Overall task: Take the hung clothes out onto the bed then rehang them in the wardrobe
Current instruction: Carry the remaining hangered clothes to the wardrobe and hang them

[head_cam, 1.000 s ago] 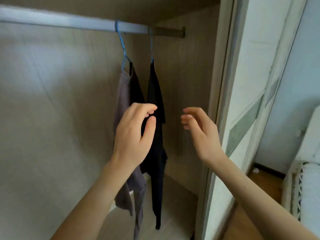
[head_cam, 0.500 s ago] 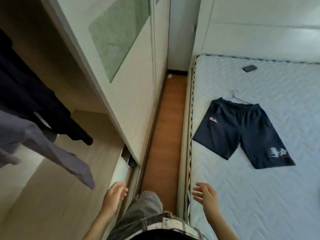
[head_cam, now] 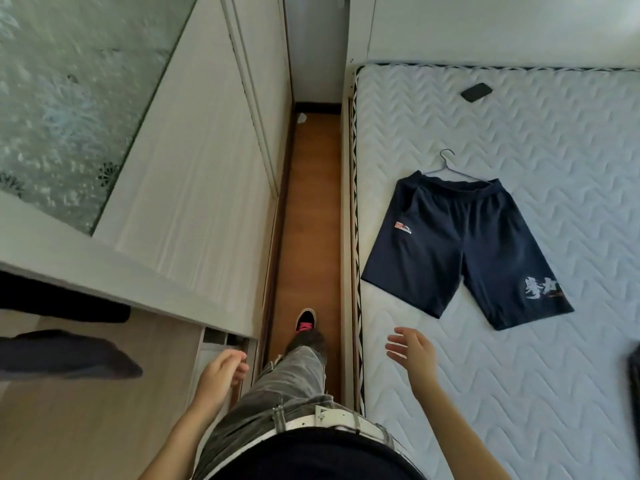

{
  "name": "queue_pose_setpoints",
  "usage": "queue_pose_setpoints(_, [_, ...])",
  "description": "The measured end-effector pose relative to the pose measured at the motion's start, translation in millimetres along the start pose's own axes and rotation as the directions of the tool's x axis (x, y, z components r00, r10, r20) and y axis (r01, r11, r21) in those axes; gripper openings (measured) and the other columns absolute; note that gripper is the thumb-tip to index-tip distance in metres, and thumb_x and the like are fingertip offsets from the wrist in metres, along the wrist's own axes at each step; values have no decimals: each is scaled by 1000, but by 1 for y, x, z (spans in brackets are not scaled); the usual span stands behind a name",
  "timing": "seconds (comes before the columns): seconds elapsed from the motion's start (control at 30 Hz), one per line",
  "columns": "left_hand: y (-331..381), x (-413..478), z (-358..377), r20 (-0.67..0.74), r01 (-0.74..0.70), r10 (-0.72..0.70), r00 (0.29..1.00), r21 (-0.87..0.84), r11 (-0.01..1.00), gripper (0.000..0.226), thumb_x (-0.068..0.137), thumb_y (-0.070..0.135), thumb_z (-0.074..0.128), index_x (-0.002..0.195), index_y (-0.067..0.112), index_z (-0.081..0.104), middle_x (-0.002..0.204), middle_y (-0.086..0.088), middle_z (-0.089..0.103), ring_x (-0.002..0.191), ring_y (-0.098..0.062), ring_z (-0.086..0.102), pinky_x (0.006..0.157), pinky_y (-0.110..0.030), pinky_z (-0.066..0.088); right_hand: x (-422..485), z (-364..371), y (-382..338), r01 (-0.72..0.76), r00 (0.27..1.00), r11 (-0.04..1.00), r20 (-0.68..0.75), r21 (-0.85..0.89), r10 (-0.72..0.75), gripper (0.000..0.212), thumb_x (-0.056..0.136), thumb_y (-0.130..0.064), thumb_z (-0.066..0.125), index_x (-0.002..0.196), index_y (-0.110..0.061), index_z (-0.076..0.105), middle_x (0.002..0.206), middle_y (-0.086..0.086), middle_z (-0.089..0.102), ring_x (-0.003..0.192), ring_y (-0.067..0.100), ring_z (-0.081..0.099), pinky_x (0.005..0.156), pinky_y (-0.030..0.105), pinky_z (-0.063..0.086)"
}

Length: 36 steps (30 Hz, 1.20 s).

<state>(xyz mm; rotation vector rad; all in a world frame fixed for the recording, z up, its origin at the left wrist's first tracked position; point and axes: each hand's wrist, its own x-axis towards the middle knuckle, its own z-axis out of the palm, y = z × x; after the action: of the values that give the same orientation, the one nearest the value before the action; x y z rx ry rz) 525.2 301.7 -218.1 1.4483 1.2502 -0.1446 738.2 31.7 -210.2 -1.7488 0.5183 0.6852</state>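
Observation:
Navy shorts (head_cam: 460, 247) on a thin wire hanger (head_cam: 448, 164) lie flat on the white quilted mattress (head_cam: 519, 375). My right hand (head_cam: 414, 351) hovers open over the mattress edge, below and left of the shorts, holding nothing. My left hand (head_cam: 221, 374) hangs with loosely curled, empty fingers by the wardrobe's bottom track. At the left edge, the hems of a black garment (head_cam: 69, 306) and a grey garment (head_cam: 69, 353) hang inside the open wardrobe.
A white sliding wardrobe door (head_cam: 194, 188) with a frosted glass panel stands on the left. A narrow strip of wooden floor (head_cam: 311, 209) runs between wardrobe and bed; my foot stands on it. A small dark object (head_cam: 476, 91) lies at the mattress's far end.
My view has swung from the wardrobe rail down and right to the bed. Both hands have dropped away from the hanging clothes and are empty; I have stepped along the aisle.

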Motion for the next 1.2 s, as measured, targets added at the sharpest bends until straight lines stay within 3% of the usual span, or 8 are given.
queue_pose_setpoints(0.13, [79, 72, 5, 78, -50, 45, 996, 59, 997, 21, 99, 12, 46, 92, 10, 65, 87, -14, 68, 81, -27, 63, 73, -33, 50, 59, 26, -44, -32, 999, 999, -25, -1, 32, 25, 98, -17, 44, 104, -1, 63, 98, 20, 68, 87, 34, 67, 75, 38, 57])
queue_pose_setpoints(0.37, [229, 173, 14, 178, -190, 163, 970, 141, 972, 21, 100, 17, 45, 95, 14, 65, 88, -8, 69, 81, -20, 64, 76, -29, 51, 123, 46, -114, -82, 989, 994, -120, 75, 91, 21, 96, -10, 49, 103, 3, 64, 96, 25, 68, 86, 39, 66, 77, 44, 56])
queue_pose_setpoints(0.7, [372, 313, 86, 331, -244, 144, 933, 285, 927, 22, 99, 14, 47, 89, 16, 67, 84, -10, 69, 79, -24, 64, 69, -27, 48, 248, 58, -192, -84, 945, 953, -279, 290, 169, 20, 95, -7, 48, 100, 3, 65, 92, 26, 67, 79, 36, 65, 71, 40, 57])
queue_pose_setpoints(0.97, [527, 423, 240, 559, -462, 142, 817, 487, 742, 23, 99, 17, 46, 89, 21, 65, 85, -6, 69, 81, -20, 64, 72, -26, 48, 400, 44, -251, -38, 858, 952, -478, 303, 186, 19, 95, -8, 44, 102, -9, 62, 99, 14, 66, 94, 29, 64, 79, 36, 54])
queue_pose_setpoints(1.1, [579, 476, 355, 698, -609, 112, 707, 521, 599, 20, 97, 18, 49, 86, 29, 62, 85, -1, 68, 80, -14, 63, 75, -27, 47, 469, 40, -246, -112, 796, 987, -584, 113, 157, 32, 97, -18, 45, 127, -13, 54, 121, 4, 60, 107, 18, 57, 91, 31, 44])
queue_pose_setpoints(1.2, [583, 513, 450, 773, -683, 67, 631, 513, 520, 18, 96, 19, 51, 85, 31, 59, 89, -1, 66, 84, -16, 61, 72, -23, 45, 524, 41, -227, -143, 734, 986, -678, -87, 47, 46, 96, -18, 47, 141, -9, 44, 141, 7, 49, 131, 22, 42, 108, 39, 37])
